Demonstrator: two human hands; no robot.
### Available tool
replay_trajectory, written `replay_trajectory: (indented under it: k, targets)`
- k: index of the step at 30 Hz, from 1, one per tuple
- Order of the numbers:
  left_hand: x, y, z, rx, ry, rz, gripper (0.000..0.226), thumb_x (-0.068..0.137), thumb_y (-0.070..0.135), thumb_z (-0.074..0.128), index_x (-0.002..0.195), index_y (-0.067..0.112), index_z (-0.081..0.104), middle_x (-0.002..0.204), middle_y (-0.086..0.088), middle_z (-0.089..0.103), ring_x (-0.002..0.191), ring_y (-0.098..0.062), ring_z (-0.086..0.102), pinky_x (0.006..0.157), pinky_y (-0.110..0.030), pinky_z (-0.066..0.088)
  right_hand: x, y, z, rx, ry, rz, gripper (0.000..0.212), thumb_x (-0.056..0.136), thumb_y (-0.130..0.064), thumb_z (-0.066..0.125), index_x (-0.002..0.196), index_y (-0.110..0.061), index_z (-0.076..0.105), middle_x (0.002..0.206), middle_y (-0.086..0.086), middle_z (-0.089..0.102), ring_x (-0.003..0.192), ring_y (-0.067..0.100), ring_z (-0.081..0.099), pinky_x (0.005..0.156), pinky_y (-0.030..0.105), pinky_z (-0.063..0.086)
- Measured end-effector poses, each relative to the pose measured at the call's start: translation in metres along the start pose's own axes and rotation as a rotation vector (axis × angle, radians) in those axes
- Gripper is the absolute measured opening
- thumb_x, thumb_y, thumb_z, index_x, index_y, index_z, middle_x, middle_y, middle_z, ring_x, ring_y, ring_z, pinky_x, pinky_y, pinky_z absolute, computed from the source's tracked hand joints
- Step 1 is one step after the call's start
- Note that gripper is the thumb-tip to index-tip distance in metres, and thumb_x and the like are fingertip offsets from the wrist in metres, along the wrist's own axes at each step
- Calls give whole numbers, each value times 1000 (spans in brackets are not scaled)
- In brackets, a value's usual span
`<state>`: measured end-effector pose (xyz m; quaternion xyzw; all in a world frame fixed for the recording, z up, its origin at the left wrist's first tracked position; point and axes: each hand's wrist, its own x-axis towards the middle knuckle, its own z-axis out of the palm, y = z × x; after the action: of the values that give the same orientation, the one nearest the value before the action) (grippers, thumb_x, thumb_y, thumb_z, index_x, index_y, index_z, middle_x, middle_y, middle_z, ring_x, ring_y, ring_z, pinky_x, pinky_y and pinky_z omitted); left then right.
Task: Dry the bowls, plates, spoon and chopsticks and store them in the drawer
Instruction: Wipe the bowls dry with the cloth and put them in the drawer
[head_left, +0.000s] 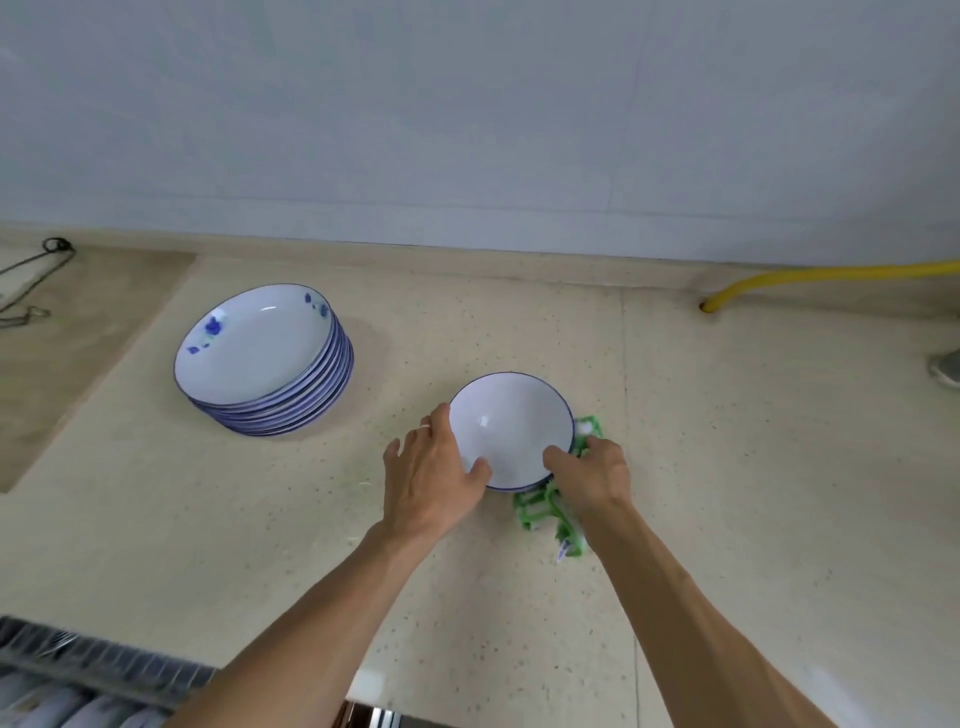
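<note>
White bowl: you hold a white bowl (511, 428) with a thin blue rim over the speckled beige counter (727, 467), in the head view's centre, mouth up.
Left hand: your left hand (434, 470) grips the bowl's near-left rim, thumb inside, fingers spread along the outer wall.
Right hand: your right hand (592, 470) clamps the near-right rim, thumb over the edge, with a green-and-white cloth (550, 512) bunched under the fingers against the bowl's outside; the cloth trails down towards the counter.
Plates: a stack of blue-rimmed plates (265, 358), the top one painted with blue flowers, stands on the counter well left of the bowl.
Drawer rack: more dishes stand in a wire rack (78, 680) at lower left, blurred.
Background: a yellow hose (831, 275) runs along the wall at right.
</note>
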<state>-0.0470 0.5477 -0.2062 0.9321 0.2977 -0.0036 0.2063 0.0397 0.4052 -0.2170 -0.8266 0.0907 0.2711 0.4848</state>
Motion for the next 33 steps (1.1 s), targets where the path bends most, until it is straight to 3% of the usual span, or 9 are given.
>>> replay_trajectory:
  k: [5, 8, 13, 16, 19, 22, 25, 28, 33]
  targets:
    - [-23, 8, -19, -221, -9, 54, 81, 86, 31, 68, 152, 18, 23, 146, -6, 45, 125, -29, 51, 96, -39, 46, -30, 0, -17, 68, 9, -17, 17, 85, -15, 64, 92, 0, 60, 66, 6, 50, 55, 20, 46, 48, 25, 38]
    - [-37, 17, -28, -374, -58, 49, 93, 84, 25, 71, 157, 18, 13, 149, 1, 38, 133, -23, 42, 91, -26, 38, -56, 6, -31, 133, 55, -12, 25, 82, -13, 66, 93, 9, 61, 67, 9, 47, 58, 23, 43, 47, 27, 36]
    - [-76, 38, -31, -670, -242, 64, 63, 73, 25, 71, 130, 29, 44, 125, 6, 52, 108, -11, 55, 72, -21, 44, -114, 30, -61, 247, 168, 15, 26, 81, -10, 64, 93, 12, 61, 73, 12, 49, 62, 23, 45, 43, 25, 37]
    - [-101, 52, -27, -833, -330, 53, 64, 62, 37, 68, 122, 32, 47, 117, 10, 59, 102, -8, 60, 80, -31, 53, -145, 51, -79, 291, 226, 44, 28, 81, -9, 64, 96, 14, 61, 74, 13, 50, 64, 23, 47, 45, 25, 38]
    - [-132, 78, -19, -948, -450, 32, 54, 73, 36, 75, 120, 28, 50, 114, 4, 61, 102, -19, 64, 90, -45, 57, -181, 80, -107, 335, 324, 77, 30, 80, -9, 65, 99, 14, 62, 74, 13, 51, 65, 23, 48, 53, 32, 39]
    - [-161, 108, -3, -999, -592, -5, 37, 89, 27, 69, 120, 26, 49, 114, -3, 61, 92, -25, 65, 79, -43, 60, -214, 108, -138, 371, 396, 109, 29, 77, -10, 65, 97, 12, 63, 73, 14, 55, 65, 23, 53, 57, 34, 43]
    - [-187, 131, 11, -1040, -691, -9, 40, 85, 36, 70, 117, 22, 52, 120, -9, 60, 95, -27, 65, 62, -33, 54, -237, 129, -160, 412, 436, 104, 28, 71, -14, 65, 85, 10, 63, 71, 13, 55, 64, 23, 53, 59, 35, 44]
    - [-224, 161, 30, -1094, -779, -38, 49, 83, 46, 65, 123, 22, 51, 122, -10, 60, 104, -29, 63, 69, -37, 56, -261, 159, -188, 430, 470, 122, 7, 79, -7, 63, 77, -1, 62, 70, 12, 55, 63, 23, 54, 55, 31, 44]
    - [-287, 208, 68, -1118, -846, -73, 39, 95, 46, 56, 127, 25, 51, 125, -10, 62, 110, -30, 63, 81, -44, 58, -290, 222, -236, 472, 522, 150, 9, 81, -10, 64, 80, -1, 65, 68, 13, 58, 61, 25, 57, 59, 34, 46]
